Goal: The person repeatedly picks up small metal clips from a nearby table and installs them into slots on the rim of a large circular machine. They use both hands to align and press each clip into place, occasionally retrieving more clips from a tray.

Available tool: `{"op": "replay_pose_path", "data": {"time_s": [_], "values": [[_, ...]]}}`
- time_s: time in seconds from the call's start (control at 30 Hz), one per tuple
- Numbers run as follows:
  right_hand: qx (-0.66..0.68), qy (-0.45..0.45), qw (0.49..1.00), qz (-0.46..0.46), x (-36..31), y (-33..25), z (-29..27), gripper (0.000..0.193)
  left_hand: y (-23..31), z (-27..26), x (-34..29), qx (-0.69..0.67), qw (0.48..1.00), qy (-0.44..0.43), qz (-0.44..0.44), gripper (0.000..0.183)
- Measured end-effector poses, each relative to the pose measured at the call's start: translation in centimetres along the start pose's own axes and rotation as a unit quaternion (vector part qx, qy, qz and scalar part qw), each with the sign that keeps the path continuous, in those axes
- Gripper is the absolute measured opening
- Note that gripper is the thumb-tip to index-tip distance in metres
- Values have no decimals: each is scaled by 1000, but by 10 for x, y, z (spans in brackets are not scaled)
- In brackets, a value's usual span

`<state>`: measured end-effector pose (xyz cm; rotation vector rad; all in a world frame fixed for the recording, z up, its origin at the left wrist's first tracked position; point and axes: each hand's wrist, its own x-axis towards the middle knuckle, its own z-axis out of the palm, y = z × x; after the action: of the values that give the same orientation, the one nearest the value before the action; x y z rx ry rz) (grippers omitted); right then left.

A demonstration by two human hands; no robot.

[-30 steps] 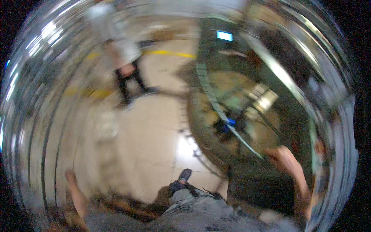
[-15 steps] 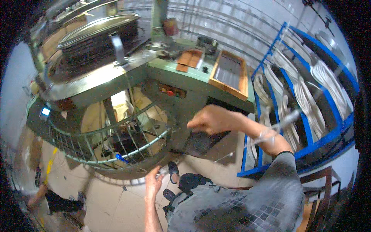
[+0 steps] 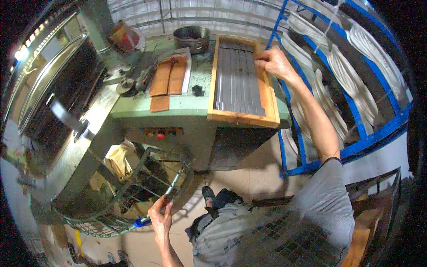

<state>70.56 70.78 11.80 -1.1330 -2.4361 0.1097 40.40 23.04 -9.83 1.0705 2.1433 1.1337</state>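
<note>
My right hand (image 3: 275, 62) reaches out over a shallow wooden tray (image 3: 242, 118) on a green machine table, its fingers pinched on the top end of one of the dark grey strips (image 3: 235, 84) that fill the tray. My left hand (image 3: 161, 215) is low and close to my body. It grips the rim of a round wire guard (image 3: 175, 184) that curves around the base of the machine.
Brown flat pieces (image 3: 168, 78) and a dark round pot (image 3: 191, 38) lie on the green table (image 3: 178, 107). A blue rack (image 3: 356, 107) with white curved parts stands to the right. A large circular machine (image 3: 53, 102) fills the left. Concrete floor lies below.
The view swung from the floor to the machine table. My right hand rose from near the table's front up to the strips in the tray. My left hand now grips the wire guard.
</note>
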Motion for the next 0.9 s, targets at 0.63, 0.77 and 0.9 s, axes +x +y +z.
{"op": "replay_pose_path", "data": {"time_s": [0.63,0.77,0.9], "values": [[65,-99,988,-102,-19,-52,1,19,112,13,139,8,951,-153,270,39],[-98,47,989,-101,32,22,22,23,90,-6,132,15,973,-149,173,31],[-323,-30,940,-104,90,81,49,19,67,-22,122,48,979,-100,172,29]]}}
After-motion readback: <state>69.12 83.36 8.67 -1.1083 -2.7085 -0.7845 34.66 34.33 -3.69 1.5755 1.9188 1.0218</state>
